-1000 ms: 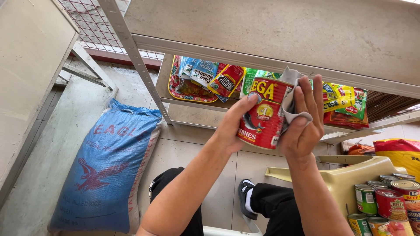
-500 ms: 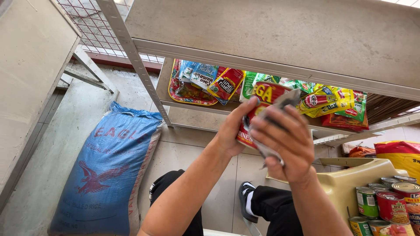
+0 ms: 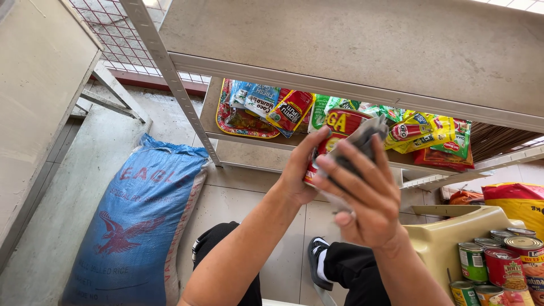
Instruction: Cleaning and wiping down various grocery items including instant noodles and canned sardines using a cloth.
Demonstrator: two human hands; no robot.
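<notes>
Centrally, one red can (image 3: 340, 133) was held up before the shelf (image 3: 362, 90), level with its row of packets (image 3: 430, 133). Left hand (image 3: 300, 170) was closed round the can's side from the left, thumb and fingers wrapped on the label. Right hand (image 3: 362, 198) covered the can's near face, fingers spread and curled, pressing a grey cloth (image 3: 362, 139) against the metal; the cloth was pinched under those fingers. Can: rigid tin, apparently full and so fairly heavy for its size, smooth-sided and likely slippery under cloth; best gripped round the cylindrical wall, with rims top and bottom as stops. Cloth: soft, light, limp, takes hold anywhere. Lower right, more cans (image 3: 501, 266) stood packed in a pale yellow tub (image 3: 447, 238). Left, a blue woven sack (image 3: 136, 226) leaned against the wall. Below, the person's dark trouser legs and a shoe (image 3: 317, 258) rested on pale floor tiles.
</notes>
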